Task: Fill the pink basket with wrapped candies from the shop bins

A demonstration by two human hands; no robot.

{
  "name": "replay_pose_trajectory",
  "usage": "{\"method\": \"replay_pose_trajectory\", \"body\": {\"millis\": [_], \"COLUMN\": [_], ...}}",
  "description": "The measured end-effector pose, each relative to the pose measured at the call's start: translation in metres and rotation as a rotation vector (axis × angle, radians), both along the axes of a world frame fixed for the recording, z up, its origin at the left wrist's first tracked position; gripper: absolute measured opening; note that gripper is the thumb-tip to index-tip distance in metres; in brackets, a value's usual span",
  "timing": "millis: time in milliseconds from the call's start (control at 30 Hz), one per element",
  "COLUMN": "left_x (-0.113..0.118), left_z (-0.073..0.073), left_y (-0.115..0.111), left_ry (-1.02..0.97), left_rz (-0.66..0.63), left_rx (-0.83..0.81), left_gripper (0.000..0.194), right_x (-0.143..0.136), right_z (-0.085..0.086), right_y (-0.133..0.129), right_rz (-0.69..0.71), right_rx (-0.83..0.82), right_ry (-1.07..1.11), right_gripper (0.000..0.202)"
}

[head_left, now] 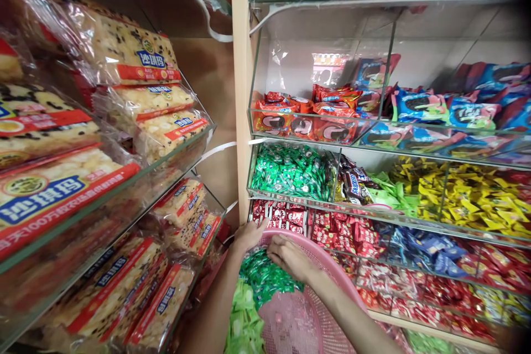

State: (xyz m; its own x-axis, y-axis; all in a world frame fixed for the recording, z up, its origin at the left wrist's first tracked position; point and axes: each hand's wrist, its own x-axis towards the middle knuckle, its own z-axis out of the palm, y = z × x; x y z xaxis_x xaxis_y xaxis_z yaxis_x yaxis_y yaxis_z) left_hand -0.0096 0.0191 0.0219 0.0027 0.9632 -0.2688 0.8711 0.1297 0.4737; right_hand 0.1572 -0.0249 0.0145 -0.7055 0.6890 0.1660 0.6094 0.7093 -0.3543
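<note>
A pink mesh basket (336, 265) stands low in the middle, with dark green wrapped candies (269, 276) and light green packets (243, 321) inside. My left hand (250, 235) is at the basket's far left rim, its fingers reaching toward the red packets behind; whether it grips the rim is hard to tell. My right hand (288, 254) is over the dark green candies inside the basket, fingers curled together, and what they hold is hidden.
Glass shelves with packaged pastries (145, 61) rise close on the left. Ahead and right, tiered glass bins hold green candies (290, 171), yellow candies (477, 193) and red packets (344, 232). A wooden post (243, 83) divides them.
</note>
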Motion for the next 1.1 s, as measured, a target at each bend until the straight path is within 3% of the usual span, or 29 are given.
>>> {"method": "replay_pose_trajectory", "body": {"millis": [333, 533, 800, 900, 1100], "left_x": [0.0, 0.0, 0.001, 0.001, 0.001], "left_z": [0.005, 0.006, 0.006, 0.006, 0.002], "left_y": [-0.002, -0.002, -0.001, -0.001, 0.0], "left_ry": [-0.023, -0.019, -0.013, -0.016, -0.015], "left_rz": [-0.012, -0.003, 0.023, 0.015, 0.011], "left_rx": [0.001, -0.021, -0.033, -0.034, -0.014], "left_gripper": [0.09, 0.091, 0.089, 0.089, 0.088], "right_x": [-0.005, -0.012, -0.017, -0.014, -0.004], "right_z": [0.009, 0.002, -0.012, -0.012, -0.003], "right_y": [-0.008, -0.011, -0.015, -0.012, -0.01], "right_rz": [0.08, 0.096, 0.114, 0.089, 0.007], "right_rx": [0.02, 0.083, 0.031, 0.007, -0.021], "right_ry": [-0.048, -0.097, -0.108, -0.089, -0.082], "right_gripper": [0.032, 0.032, 0.027, 0.018, 0.024]}}
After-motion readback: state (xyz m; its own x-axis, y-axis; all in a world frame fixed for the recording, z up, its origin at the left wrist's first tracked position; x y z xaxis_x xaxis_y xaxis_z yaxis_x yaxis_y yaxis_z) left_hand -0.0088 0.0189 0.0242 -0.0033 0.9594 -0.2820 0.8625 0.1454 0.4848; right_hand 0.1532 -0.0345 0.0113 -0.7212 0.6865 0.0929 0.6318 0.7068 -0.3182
